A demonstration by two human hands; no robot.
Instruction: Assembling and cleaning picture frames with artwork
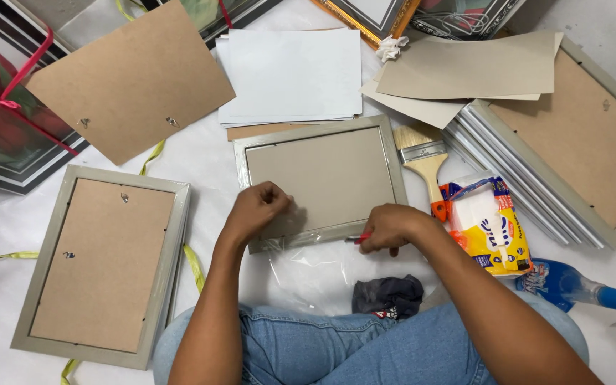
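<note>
A grey picture frame lies face down in front of me, with a grey backing board inside it and clear plastic wrap under its near edge. My left hand rests curled on the frame's near left corner. My right hand is closed on a small red tool at the frame's near edge.
Another face-down frame lies at left, a brown backing board above it, white sheets behind. A paintbrush, tissue pack, spray bottle, dark cloth and stacked frames sit at right.
</note>
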